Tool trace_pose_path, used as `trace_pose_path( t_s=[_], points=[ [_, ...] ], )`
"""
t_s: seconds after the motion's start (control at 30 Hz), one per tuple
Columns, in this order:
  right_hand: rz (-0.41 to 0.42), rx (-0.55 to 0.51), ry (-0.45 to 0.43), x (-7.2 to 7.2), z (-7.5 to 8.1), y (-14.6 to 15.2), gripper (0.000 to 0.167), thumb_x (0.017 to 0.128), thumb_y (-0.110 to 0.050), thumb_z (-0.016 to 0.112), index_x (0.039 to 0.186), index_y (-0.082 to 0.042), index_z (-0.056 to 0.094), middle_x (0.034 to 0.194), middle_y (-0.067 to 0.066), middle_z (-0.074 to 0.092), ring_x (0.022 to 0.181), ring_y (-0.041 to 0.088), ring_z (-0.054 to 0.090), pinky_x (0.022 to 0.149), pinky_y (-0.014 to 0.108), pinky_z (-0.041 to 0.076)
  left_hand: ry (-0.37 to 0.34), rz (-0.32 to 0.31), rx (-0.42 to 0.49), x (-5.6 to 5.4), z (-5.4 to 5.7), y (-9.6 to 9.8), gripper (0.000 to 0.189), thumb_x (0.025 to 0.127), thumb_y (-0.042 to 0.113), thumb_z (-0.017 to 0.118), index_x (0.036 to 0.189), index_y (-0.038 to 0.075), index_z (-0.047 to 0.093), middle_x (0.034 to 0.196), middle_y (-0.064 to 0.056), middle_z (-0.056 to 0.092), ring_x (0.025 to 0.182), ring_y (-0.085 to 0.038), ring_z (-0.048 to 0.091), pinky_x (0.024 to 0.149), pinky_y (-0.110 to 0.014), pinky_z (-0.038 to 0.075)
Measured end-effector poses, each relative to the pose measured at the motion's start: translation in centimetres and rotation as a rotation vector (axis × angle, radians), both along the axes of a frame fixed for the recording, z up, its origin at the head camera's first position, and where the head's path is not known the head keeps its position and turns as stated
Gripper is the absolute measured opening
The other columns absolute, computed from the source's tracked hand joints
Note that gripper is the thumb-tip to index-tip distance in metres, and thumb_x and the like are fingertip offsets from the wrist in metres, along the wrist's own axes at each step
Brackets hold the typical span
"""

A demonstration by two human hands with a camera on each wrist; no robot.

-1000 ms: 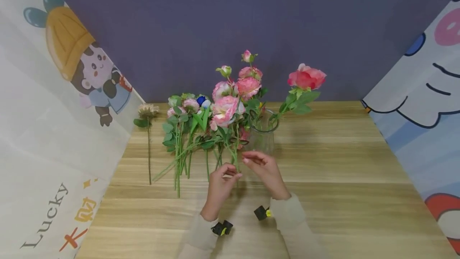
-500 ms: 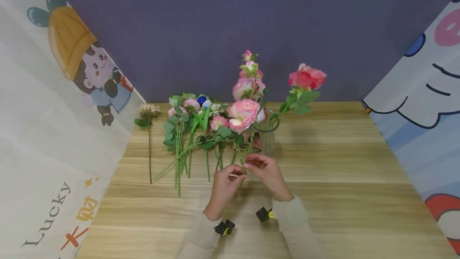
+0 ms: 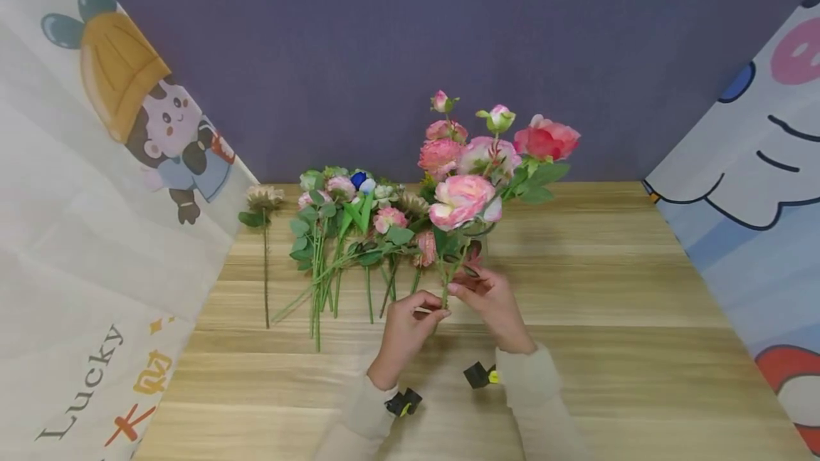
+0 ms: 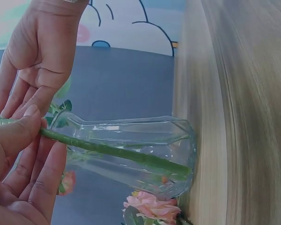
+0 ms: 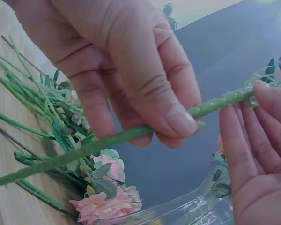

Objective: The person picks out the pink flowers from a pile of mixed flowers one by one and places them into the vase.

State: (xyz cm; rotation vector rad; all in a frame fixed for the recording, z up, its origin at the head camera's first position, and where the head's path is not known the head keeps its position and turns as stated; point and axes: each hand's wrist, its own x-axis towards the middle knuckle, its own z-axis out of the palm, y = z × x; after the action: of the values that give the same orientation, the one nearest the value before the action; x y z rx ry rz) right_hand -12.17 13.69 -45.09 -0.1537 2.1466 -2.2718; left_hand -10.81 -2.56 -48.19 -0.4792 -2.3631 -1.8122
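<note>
Both hands hold a pink-and-white flower [image 3: 463, 199] upright by its green stem [image 5: 84, 151]; a bud [image 3: 500, 118] tops the spray. My left hand [image 3: 410, 329] pinches the lower stem between thumb and fingers. Higher up, the thumb and fingers of my right hand [image 3: 496, 308] pinch the same stem. Just beyond, a clear glass vase [image 4: 136, 129] stands on the table, largely hidden by the held flower in the head view. A coral-red flower [image 3: 547, 139] leans right from the vase, and pink flowers [image 3: 440, 155] rise at its left.
Several flowers with long green stems [image 3: 317, 283] lie left of the hands on the wooden table [image 3: 608, 304]. One beige flower [image 3: 265, 198] lies apart at far left. A dark panel [image 3: 359, 41] closes off the back, with printed sheets at both sides.
The held flower has moved right, now overlapping the vase mouth. Both hands shifted slightly right with it, and the right hand, earlier beside the stem, now pinches it.
</note>
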Motion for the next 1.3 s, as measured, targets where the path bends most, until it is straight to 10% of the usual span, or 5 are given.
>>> trace_pose_path(
  t_s=[0.23, 0.63, 1.0, 1.3],
  points=[
    [0.011, -0.078, 0.042, 0.3, 0.3, 0.2, 0.024, 0.083, -0.002, 0.070, 0.095, -0.022, 0.067, 0.095, -0.006, 0.064, 0.089, 0.009, 0.064, 0.077, 0.024, 0.053, 0.057, -0.032, 0.020, -0.3, -0.6, -0.1, 0.004, 0.082, 0.007, 0.073, 0.085, 0.007, 0.071, 0.084, -0.004, 0.070, 0.075, -0.012, 0.067, 0.065, -0.023, 0.055],
    [-0.002, -0.039, 0.027, 0.6, 0.6, 0.7, 0.022, 0.083, -0.007, 0.071, 0.104, -0.013, 0.066, 0.103, 0.000, 0.060, 0.090, 0.011, 0.064, 0.078, 0.026, 0.054, 0.101, -0.065, -0.018, -0.3, -0.2, -0.2, 0.009, 0.084, 0.012, 0.071, 0.089, 0.005, 0.072, 0.089, -0.004, 0.071, 0.079, -0.011, 0.067, 0.067, -0.024, 0.055],
    [-0.065, -0.060, 0.355, 0.6, 0.3, 0.2, 0.024, 0.082, 0.012, 0.064, 0.104, 0.020, 0.059, 0.098, -0.003, 0.065, 0.084, 0.009, 0.068, 0.072, 0.027, 0.056, 0.042, -0.062, -0.021, -0.4, -0.1, 0.2, 0.010, 0.080, 0.008, 0.073, 0.089, 0.004, 0.072, 0.091, -0.008, 0.071, 0.080, -0.022, 0.068, 0.067, -0.023, 0.055],
    [-0.131, -0.036, 0.404, 0.3, 0.5, 0.0, 0.019, 0.080, 0.012, 0.066, 0.097, 0.019, 0.063, 0.094, 0.006, 0.067, 0.082, 0.010, 0.068, 0.069, 0.027, 0.056, -0.002, -0.082, -0.015, 0.8, 3.6, 0.0, 0.011, 0.081, 0.001, 0.071, 0.091, -0.002, 0.071, 0.088, -0.013, 0.070, 0.080, -0.024, 0.067, 0.069, -0.026, 0.056]
  ],
)
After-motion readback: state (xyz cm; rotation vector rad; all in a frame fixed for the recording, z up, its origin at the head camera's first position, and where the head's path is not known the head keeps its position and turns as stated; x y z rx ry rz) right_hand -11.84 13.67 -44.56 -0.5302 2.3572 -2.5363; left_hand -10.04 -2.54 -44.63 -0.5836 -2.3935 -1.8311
